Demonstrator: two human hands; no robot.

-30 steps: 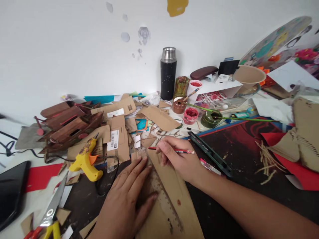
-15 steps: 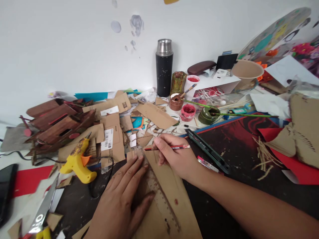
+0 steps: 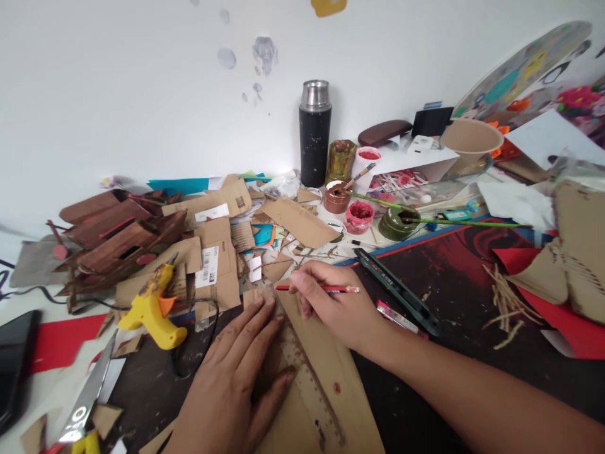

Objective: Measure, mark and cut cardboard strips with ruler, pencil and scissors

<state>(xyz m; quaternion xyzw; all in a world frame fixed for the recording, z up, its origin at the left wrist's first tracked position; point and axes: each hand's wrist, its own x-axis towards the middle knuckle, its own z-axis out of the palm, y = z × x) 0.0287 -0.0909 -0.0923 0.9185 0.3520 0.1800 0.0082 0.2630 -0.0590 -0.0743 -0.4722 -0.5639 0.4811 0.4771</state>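
Note:
A long piece of brown cardboard (image 3: pixel 352 403) lies in front of me, with a clear, stained ruler (image 3: pixel 307 384) along it. My left hand (image 3: pixel 236 372) rests flat on the ruler and cardboard, fingers stretched out, hiding part of both. In my right hand (image 3: pixel 326 302) a red pencil (image 3: pixel 340 289) is pinched, its tip pointing left near the ruler's far end. Whether the tip touches the cardboard I cannot tell. Just right of that hand lie a dark green utility knife (image 3: pixel 397 291) and a small pink-and-white tube-like item (image 3: pixel 397 315).
At left are a yellow glue gun (image 3: pixel 154 309) with its cord, scissors (image 3: pixel 89 397) and a brown model boat (image 3: pixel 123 233). Cardboard scraps (image 3: pixel 297 221) and paint jars (image 3: pixel 360 216) lie beyond my hands, before a black flask (image 3: pixel 314 135). Cardboard and twine (image 3: pixel 510 302) are at right.
The whole view has shifted slightly, so things sit a little lower and to the right. My hands keep nearly the same pose, with the pencil still near the ruler's far end.

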